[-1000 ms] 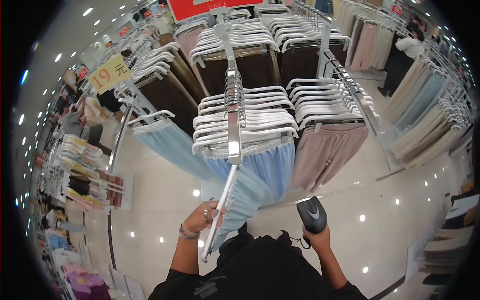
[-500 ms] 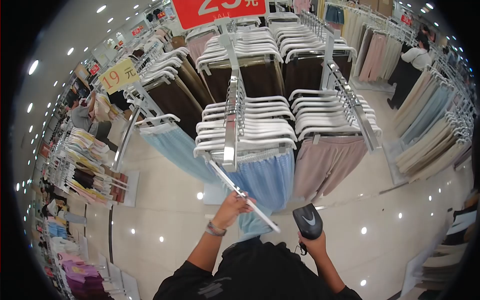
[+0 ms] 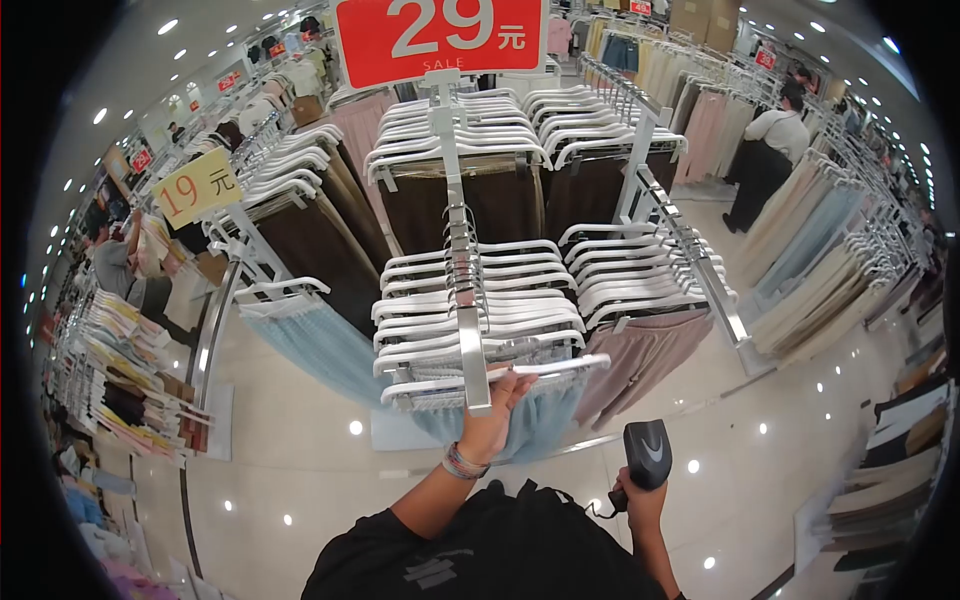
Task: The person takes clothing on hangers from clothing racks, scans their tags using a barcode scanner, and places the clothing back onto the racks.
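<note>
My left hand [image 3: 490, 425], with bands round the wrist, grips the front white hanger [image 3: 565, 370] below the end of a chrome rail arm [image 3: 470, 355]. Light blue trousers [image 3: 548, 425] hang beneath it, and part of the hanger is hidden behind the rail. More white hangers [image 3: 475, 310] are packed close behind. Off to the right, my right hand [image 3: 643, 500] is wrapped round the handle of a black barcode scanner [image 3: 648, 455], which points up and away from the rack.
Mauve trousers [image 3: 645, 360] hang on the right arm, paler blue ones [image 3: 315, 335] on the left. A red price sign [image 3: 440, 40] and a yellow one [image 3: 195, 190] stand above. One person [image 3: 765, 160] is by the right racks, another [image 3: 125, 265] at far left.
My left hand has moved up and right, bringing the hanger from a slanted position to nearly level in front of the row. The scanner has shifted slightly right, still in my right hand.
</note>
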